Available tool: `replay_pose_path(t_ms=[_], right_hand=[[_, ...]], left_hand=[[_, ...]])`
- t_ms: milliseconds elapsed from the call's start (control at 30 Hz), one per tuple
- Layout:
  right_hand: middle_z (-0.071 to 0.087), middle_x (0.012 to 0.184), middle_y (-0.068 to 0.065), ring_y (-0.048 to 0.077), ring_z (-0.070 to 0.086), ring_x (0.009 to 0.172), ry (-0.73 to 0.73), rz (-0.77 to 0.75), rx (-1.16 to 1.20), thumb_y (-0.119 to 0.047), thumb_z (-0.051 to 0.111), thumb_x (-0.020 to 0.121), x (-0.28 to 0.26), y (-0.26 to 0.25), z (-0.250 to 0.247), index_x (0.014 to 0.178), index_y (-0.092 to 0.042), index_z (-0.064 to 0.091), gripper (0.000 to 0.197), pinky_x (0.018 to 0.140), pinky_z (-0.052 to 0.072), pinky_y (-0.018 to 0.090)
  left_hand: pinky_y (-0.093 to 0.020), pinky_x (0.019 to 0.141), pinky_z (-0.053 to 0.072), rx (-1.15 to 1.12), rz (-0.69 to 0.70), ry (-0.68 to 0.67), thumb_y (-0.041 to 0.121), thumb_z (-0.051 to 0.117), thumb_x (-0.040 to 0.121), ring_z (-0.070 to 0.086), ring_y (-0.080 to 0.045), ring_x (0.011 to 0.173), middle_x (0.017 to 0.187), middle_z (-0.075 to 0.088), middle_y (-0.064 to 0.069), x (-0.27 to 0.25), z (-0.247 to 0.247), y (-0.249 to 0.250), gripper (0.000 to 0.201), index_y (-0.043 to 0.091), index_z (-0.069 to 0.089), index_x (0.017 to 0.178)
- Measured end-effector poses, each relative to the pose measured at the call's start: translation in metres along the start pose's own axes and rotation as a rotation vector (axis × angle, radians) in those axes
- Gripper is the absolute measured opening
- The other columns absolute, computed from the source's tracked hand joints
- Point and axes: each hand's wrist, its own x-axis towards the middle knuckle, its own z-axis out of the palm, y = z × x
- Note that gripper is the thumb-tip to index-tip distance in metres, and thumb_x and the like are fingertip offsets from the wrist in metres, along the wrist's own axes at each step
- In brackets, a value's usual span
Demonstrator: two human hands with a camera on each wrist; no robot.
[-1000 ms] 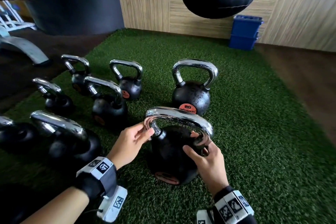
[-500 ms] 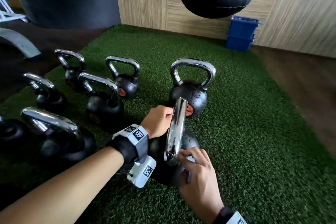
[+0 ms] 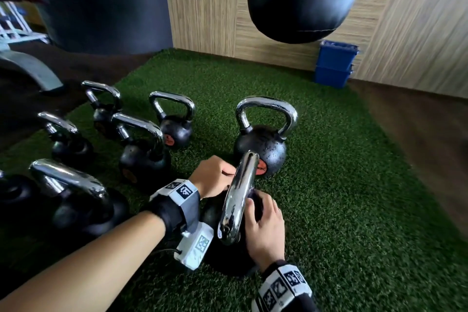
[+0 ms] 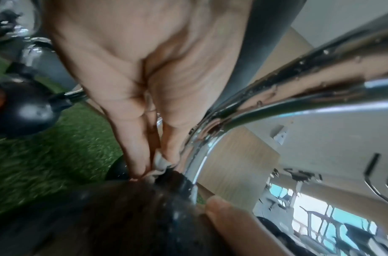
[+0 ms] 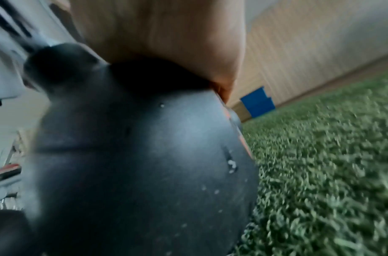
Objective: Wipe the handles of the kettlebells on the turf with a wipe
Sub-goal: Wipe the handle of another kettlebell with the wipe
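The nearest kettlebell (image 3: 228,248) stands on the green turf (image 3: 354,197), its chrome handle (image 3: 238,197) seen edge-on from the head view. The left hand (image 3: 215,176) sits against the far end of that handle, and in the left wrist view its fingers (image 4: 136,138) pinch a small grey wipe (image 4: 160,162) down where the handle meets the black ball, so this grip is clenched on the wipe. The right hand (image 3: 266,228) lies on the ball just right of the handle, fingers spread over it, a released grip holding nothing. Another kettlebell (image 3: 263,134) stands just beyond the handle, and a blue bin (image 3: 334,63) stands well beyond it by the wall.
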Motion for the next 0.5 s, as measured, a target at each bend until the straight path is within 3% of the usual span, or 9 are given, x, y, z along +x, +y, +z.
replay_pose_path(t_ms=[33,100,167,233,333,433,500], right_hand=[[0.068,0.114,-0.001,0.021,0.061,0.108,0.005,0.0,0.005,-0.029,0.061,0.097,0.0,0.001,0.0,0.118,-0.017,0.064,0.025,0.1,0.045,0.037],[0.068,0.116,-0.001,0.02,0.06,0.109,0.008,0.01,0.004,-0.03,0.061,0.097,0.0,0.002,0.0,0.119,-0.017,0.064,0.026,0.101,0.044,0.037],[0.067,0.118,-0.001,0.02,0.059,0.11,0.002,0.022,-0.003,-0.031,0.059,0.098,-0.001,0.004,0.0,0.121,-0.017,0.063,0.028,0.102,0.043,0.037],[0.067,0.119,-0.001,0.02,0.059,0.111,0.003,0.025,-0.008,-0.032,0.058,0.098,-0.001,0.004,0.0,0.121,-0.018,0.063,0.028,0.102,0.043,0.038],[0.067,0.119,-0.001,0.021,0.059,0.111,0.004,0.026,-0.004,-0.032,0.058,0.098,-0.001,0.004,0.0,0.121,-0.017,0.063,0.027,0.102,0.043,0.038],[0.067,0.119,-0.001,0.021,0.059,0.111,-0.002,0.028,-0.001,-0.032,0.058,0.098,-0.001,0.004,0.0,0.12,-0.017,0.063,0.028,0.102,0.043,0.038],[0.067,0.119,-0.002,0.021,0.059,0.111,-0.003,0.023,-0.003,-0.032,0.058,0.098,-0.001,0.004,0.001,0.12,-0.017,0.063,0.027,0.102,0.043,0.039]], left_hand=[[-0.024,0.046,0.024,0.028,-0.021,0.016,0.005,0.058,0.088,0.032,-0.003,0.049,0.048,0.043,0.009,0.003,-0.002,0.005,0.048,0.016,0.03,0.051],[-0.02,0.042,0.029,0.049,-0.048,0.072,0.012,0.058,0.094,0.047,-0.005,0.058,0.06,0.06,0.009,0.009,-0.009,0.016,0.042,0.01,0.051,0.052],[-0.008,0.044,0.035,-0.008,-0.021,0.128,0.025,0.067,0.097,0.067,-0.014,0.072,0.079,0.076,0.004,0.013,-0.017,0.023,0.023,0.021,0.08,0.079],[-0.002,0.049,0.036,-0.024,0.005,0.145,0.031,0.071,0.095,0.074,-0.012,0.086,0.093,0.08,0.002,0.01,-0.019,0.027,0.014,0.026,0.082,0.102],[-0.015,0.064,0.052,0.023,0.008,0.105,0.034,0.066,0.097,0.074,-0.014,0.093,0.098,0.08,-0.001,0.01,-0.017,0.024,0.017,0.031,0.081,0.106],[-0.005,0.06,0.046,-0.012,0.03,0.087,0.039,0.069,0.096,0.074,-0.008,0.091,0.102,0.08,0.007,0.014,-0.025,0.024,0.019,0.037,0.078,0.112],[-0.009,0.072,0.054,-0.09,0.033,0.089,0.034,0.072,0.094,0.075,-0.005,0.089,0.1,0.079,0.012,0.015,-0.031,0.025,0.018,0.037,0.078,0.111]])
